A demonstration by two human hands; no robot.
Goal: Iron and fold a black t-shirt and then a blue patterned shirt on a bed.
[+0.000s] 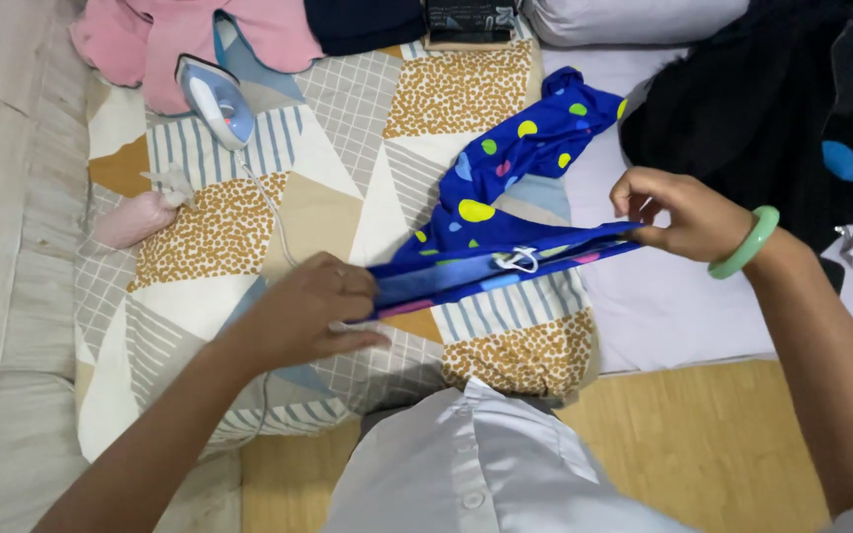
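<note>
From the head view we look down on our own two hands stretching a blue spotted garment (pixel 505 212) over a patchwork cushion cover (pixel 348 178) that serves as a pressing surface. Our left hand (pixel 313 306) is closed on the near-left end of the cloth, fingers folded over the edge and pressing it down onto the cover. Our right hand (pixel 678 212), with a green bangle (pixel 747 242) on the wrist, pinches the opposite end between thumb and fingers and holds it slightly raised. Between the two hands the fabric is drawn into a taut folded band; its long axis runs from lower left to upper right, rising gently toward the right hand. The rest of the garment fans away from that band toward the top of the picture, its loose end pointing up and to the right, partly on the cover and partly on the pale sheet (pixel 634 296).

We judge the work to be at an early stage: the edge is aligned and pulled straight, but the upper part is rumpled and not yet laid flat. The iron (pixel 214 99) stands untouched well apart at upper left, its cord (pixel 273 212) trailing across the cover
</note>
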